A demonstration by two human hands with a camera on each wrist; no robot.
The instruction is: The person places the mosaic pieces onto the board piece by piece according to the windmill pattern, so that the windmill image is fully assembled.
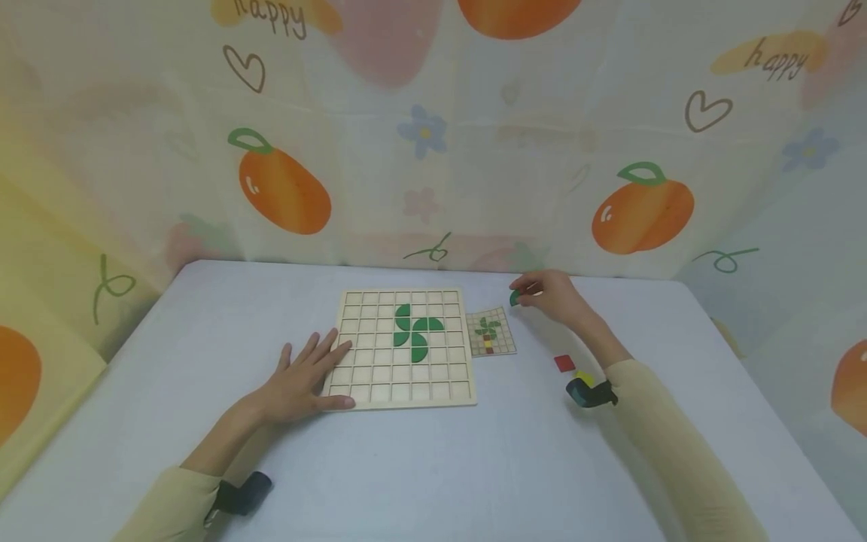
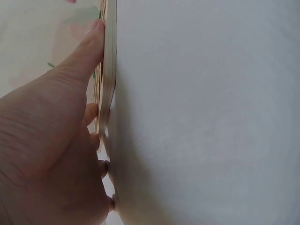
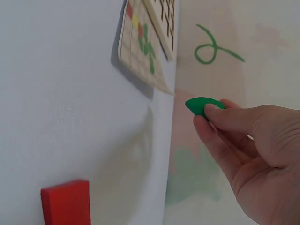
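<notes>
A square wooden grid board [image 1: 379, 393] lies on the white table, with several green quarter-circle pieces [image 1: 419, 354] set in its middle cells in a pinwheel shape. My left hand [image 1: 298, 384] rests spread at the board's left side, fingertips and thumb over its rim. In the left wrist view the thumb [image 2: 79, 54] lies along the board's edge [image 2: 110, 51]. Behind and right of the pattern card, my right hand [image 1: 552, 295] pinches a green quarter-circle piece [image 3: 199, 105] between thumb and fingers, raised above the table.
The pattern card [image 1: 501, 342], printed with a green pinwheel and a red-yellow-red stem, sits against the board's right side. A red square piece [image 1: 564, 363] and a yellow piece [image 1: 584, 377] lie near my right wrist. A printed curtain [image 1: 474, 188] hangs behind the table.
</notes>
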